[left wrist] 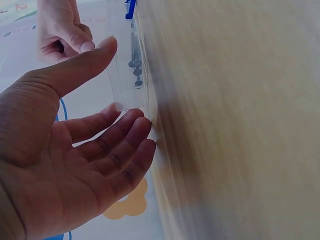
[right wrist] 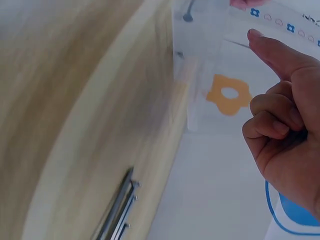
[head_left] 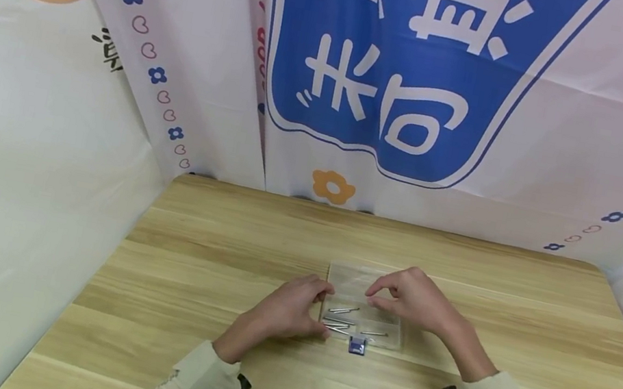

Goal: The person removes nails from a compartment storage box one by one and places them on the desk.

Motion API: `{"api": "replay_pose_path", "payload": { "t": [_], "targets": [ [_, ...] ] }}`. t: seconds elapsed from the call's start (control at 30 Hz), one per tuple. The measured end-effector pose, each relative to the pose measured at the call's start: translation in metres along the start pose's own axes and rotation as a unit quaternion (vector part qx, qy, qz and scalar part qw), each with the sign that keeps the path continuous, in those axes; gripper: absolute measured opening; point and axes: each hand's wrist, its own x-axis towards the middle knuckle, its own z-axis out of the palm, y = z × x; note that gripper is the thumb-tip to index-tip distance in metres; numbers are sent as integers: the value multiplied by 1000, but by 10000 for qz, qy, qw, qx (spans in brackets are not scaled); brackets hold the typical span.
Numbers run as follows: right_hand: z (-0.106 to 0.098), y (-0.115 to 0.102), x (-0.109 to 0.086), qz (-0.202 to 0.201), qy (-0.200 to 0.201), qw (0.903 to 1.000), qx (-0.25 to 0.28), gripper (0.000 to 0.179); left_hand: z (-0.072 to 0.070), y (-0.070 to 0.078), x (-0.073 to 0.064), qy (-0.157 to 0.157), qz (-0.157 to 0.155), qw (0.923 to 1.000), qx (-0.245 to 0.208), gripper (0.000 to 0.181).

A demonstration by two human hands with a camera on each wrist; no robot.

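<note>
A clear plastic compartment box (head_left: pixel 380 339) with a blue clip (head_left: pixel 357 346) at its front lies on the table. Several metal nails (head_left: pixel 337 325) rest in its compartments. At the box's left end, my left hand (head_left: pixel 291 309) grips it, the thumb at the front corner and curled fingers towards the back. Over the box's right part hovers my right hand (head_left: pixel 414 301), index finger and thumb brought close together. A thin nail (right wrist: pixel 236 43) juts down from its fingertip in the right wrist view; its upper end is hidden.
In the right wrist view, several more nails (right wrist: pixel 117 210) lie on the wooden table (head_left: pixel 200 258) on the box's right side, out of sight in the head view. A printed cloth (head_left: pixel 305 159) hangs behind the table, and pale cloth (head_left: pixel 37 188) covers the left side.
</note>
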Motion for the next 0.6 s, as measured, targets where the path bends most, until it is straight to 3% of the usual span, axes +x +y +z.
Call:
{"api": "replay_pose_path", "payload": {
  "t": [0.6],
  "targets": [
    [26, -8, 18, -194, -233, 9990, 342, 6, -1, 0, 1, -58, -17, 10000, 64, 66]
  ]
}}
